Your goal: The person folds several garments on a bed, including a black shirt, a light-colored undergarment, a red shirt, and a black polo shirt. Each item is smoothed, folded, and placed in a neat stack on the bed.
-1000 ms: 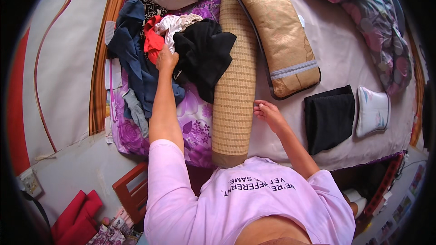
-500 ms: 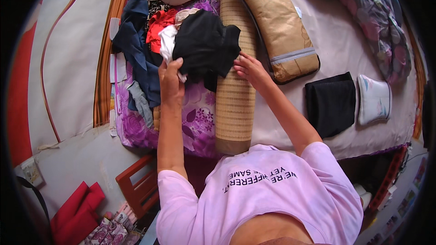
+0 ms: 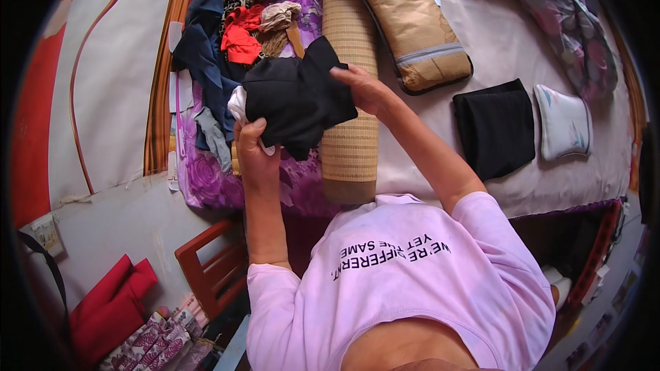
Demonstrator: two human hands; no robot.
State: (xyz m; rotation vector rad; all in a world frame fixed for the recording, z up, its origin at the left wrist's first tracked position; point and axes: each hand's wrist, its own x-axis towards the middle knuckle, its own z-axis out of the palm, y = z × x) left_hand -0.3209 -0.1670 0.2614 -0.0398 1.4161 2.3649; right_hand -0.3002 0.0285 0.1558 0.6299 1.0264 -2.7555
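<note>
A black garment (image 3: 289,99), by its shape a pair of shorts, hangs bunched between my hands above the purple flowered bedding. My left hand (image 3: 256,144) is closed on its lower left side, thumb on top. There a bit of white cloth (image 3: 237,104) pokes out beside the black; whether it belongs to the same garment I cannot tell. At the right edge, my right hand (image 3: 362,88) pinches the black fabric, its fingers partly behind the cloth. Just beyond lie a red garment (image 3: 240,34) and a beige crumpled one (image 3: 278,16).
A rolled straw mat (image 3: 350,158) runs lengthwise down the bed. Right of it lie a tan pillow (image 3: 419,41), a folded black cloth (image 3: 495,129) and a small white cushion (image 3: 564,124). Dark blue clothing (image 3: 199,48) is heaped at the left. A wooden chair (image 3: 210,261) stands below.
The black garment has come nearer to me, uncovering more of the beige cloth. My right hand has moved up and left onto the fabric and now grips its edge.
</note>
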